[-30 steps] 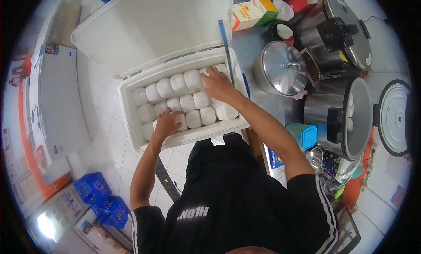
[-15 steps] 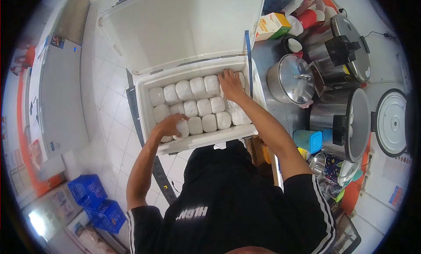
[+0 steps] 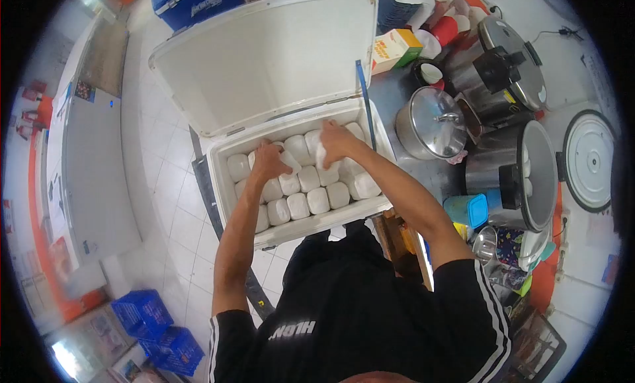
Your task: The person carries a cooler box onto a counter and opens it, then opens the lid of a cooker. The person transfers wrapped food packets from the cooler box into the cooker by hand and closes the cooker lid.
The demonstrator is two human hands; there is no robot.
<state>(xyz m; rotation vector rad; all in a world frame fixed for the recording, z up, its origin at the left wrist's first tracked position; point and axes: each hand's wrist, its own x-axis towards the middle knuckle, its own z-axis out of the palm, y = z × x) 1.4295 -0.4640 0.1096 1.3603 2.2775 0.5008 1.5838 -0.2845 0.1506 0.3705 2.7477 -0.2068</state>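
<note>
- Head view: left hand [image 3: 269,162] bent over the far row, fingers part-curled, thumb against a tilted white block [image 3: 290,161]; prob. gripped by its sides b/c the neighbours sit so close.
- Right hand [image 3: 338,143] nearby, fingers bent down & nearly closed round a raised white block [image 3: 321,156]; exact fingertip contact hidden, can't tell.
- Both blocks are w/in the white cooler box [image 3: 297,229], over the packed white blocks [image 3: 299,206], which lie in approx. 3 lengthwise rows, side by side, so they likely prop each other up.
- Lid [image 3: 264,62] leans back on its hinges, giving both arms access from the near side.
- Blue strap [image 3: 366,108] runs up by the R end, out of the fingers' way.
- Lidded steel pot [image 3: 430,125] stands on the adj. metal counter [image 3: 430,176], apart from both hands.
</note>
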